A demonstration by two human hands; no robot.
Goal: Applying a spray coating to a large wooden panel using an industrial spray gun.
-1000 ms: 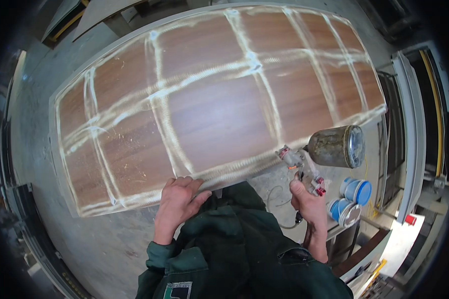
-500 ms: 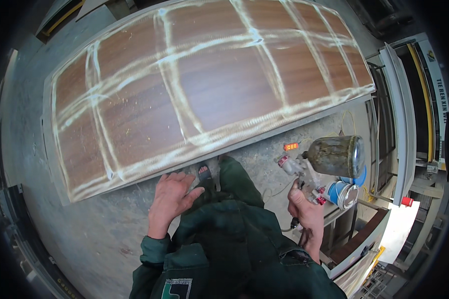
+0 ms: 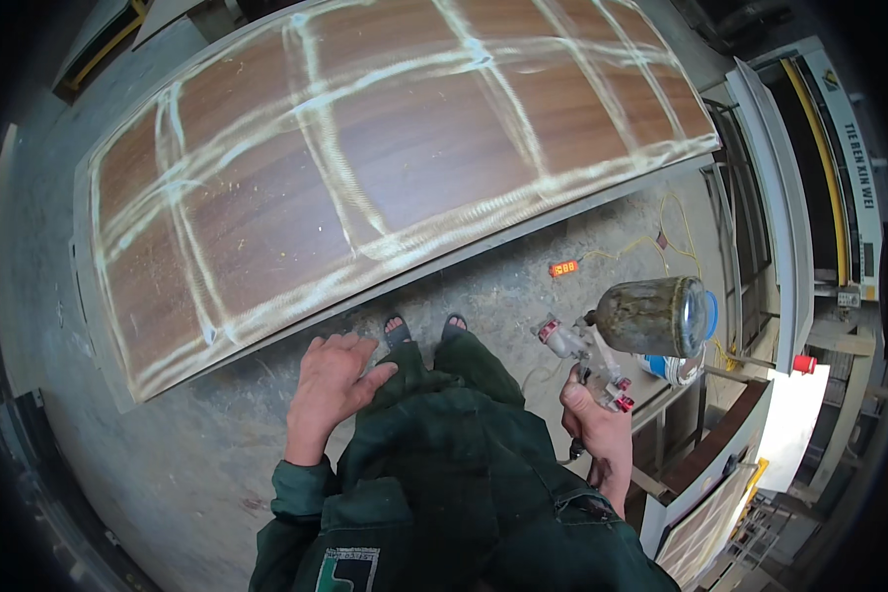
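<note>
My right hand (image 3: pixel 600 424) is wrapped round the handle of a spray gun (image 3: pixel 584 347), which points left. Its large, stained paint cup (image 3: pixel 646 316) lies out to the right of the gun body. My left hand (image 3: pixel 333 390) hangs with nothing in it, thumb apart and fingers loosely stretched, just off the near edge of a big board (image 3: pixel 266 212). Brown wood grain covers the board, crossed by pale whitish streaks in a grid and along its edges. Neither hand touches the board.
Behind the paint cup stands a white and blue bucket (image 3: pixel 669 368), partly hidden. On the concrete floor lies a small orange-lit display (image 3: pixel 564 268) with a yellow cord. Metal racks and frames (image 3: pixel 745 212) line the right side, beside a white panel (image 3: pixel 792 429).
The board has shifted slightly left and up in view, and both my feet now show. The spray gun sits a little further left, its cup covering more of the bucket.
</note>
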